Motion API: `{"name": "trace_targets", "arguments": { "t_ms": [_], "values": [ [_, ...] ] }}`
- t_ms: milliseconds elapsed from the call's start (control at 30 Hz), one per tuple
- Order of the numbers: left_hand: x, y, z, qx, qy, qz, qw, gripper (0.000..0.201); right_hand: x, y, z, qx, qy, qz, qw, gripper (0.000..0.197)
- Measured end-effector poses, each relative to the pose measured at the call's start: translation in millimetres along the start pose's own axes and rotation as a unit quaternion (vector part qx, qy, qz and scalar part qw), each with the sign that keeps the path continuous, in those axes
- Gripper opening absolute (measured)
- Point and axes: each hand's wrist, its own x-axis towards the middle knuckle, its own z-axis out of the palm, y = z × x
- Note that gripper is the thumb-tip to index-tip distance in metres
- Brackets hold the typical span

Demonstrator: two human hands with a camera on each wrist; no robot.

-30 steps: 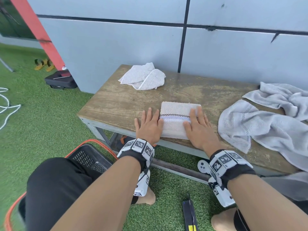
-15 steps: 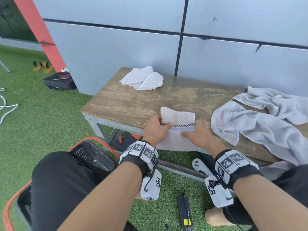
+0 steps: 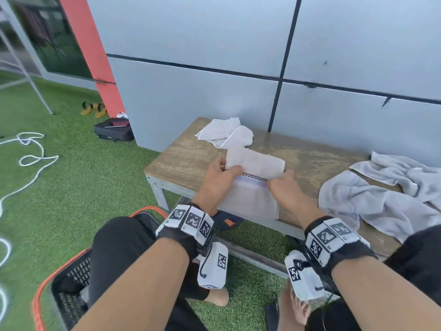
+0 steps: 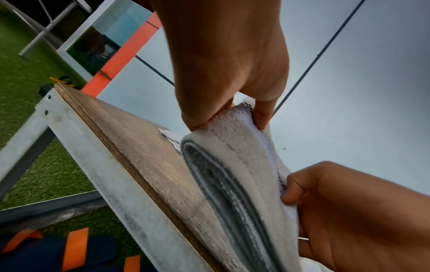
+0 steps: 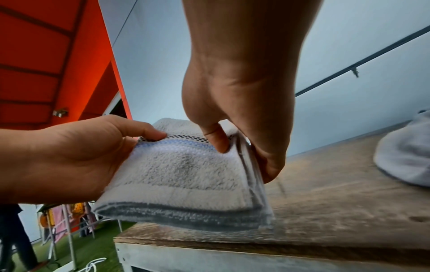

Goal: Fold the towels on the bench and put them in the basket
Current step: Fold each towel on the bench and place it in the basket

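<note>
A folded white towel (image 3: 256, 163) with a blue and checkered stripe hangs just above the front edge of the wooden bench (image 3: 183, 161), tilted up. My left hand (image 3: 226, 170) pinches its left end, thumb on the near side. My right hand (image 3: 279, 182) pinches its right end. The left wrist view shows the left hand (image 4: 228, 114) pinching the towel (image 4: 232, 165) over its stacked layers. In the right wrist view the right hand (image 5: 232, 149) grips the towel (image 5: 186, 174) at the stripe. A black basket (image 3: 69, 280) with an orange rim stands on the grass at the lower left, partly behind my knee.
A small crumpled white towel (image 3: 224, 134) lies at the bench's back left. Loose grey towels (image 3: 381, 201) cover its right end. A grey wall stands right behind the bench. On the grass lie a white rope (image 3: 31, 158) and a black bag (image 3: 114, 131); sandals (image 3: 226, 220) sit under the bench.
A second ago both hands lay flat on the folded towel on the bench. They have since taken hold of its ends and lifted it off the surface.
</note>
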Motion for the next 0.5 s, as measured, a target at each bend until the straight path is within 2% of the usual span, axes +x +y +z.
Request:
{"name": "trace_targets", "arguments": {
  "t_ms": [67, 100, 167, 200, 300, 500],
  "values": [
    [-0.6, -1.5, -9.7, -0.007, 0.028, 0.002, 1.0, 0.024, 2.1, -6.3, 15.4, 0.018, -0.012, -0.008, 1.0, 0.049],
    [-1.0, -3.6, -14.5, -0.013, 0.046, 0.001, 0.999, 0.023, 2.9, -9.4, 23.5, 0.032, -0.018, -0.015, 0.999, 0.047],
    [-1.0, -8.2, -24.9, -0.029, 0.09, -0.001, 0.996, 0.024, -0.1, -20.2, 37.6, 0.043, -0.029, -0.032, 0.998, 0.025],
    [-1.7, -10.2, -31.0, -0.036, 0.11, -0.004, 0.993, 0.023, -0.6, -25.8, 44.5, 0.043, -0.036, -0.039, 0.998, 0.023],
    [-5.8, -15.4, -51.1, -0.051, 0.167, -0.01, 0.984, 0.016, -4.6, -45.0, 67.7, 0.045, -0.056, -0.048, 0.996, 0.036],
    [-11.7, -25.6, -106.1, -0.033, 0.28, -0.035, 0.959, 0.018, -2.2, -66.8, 127.8, 0.023, -0.116, -0.111, 0.987, 0.029]
  ]
}}
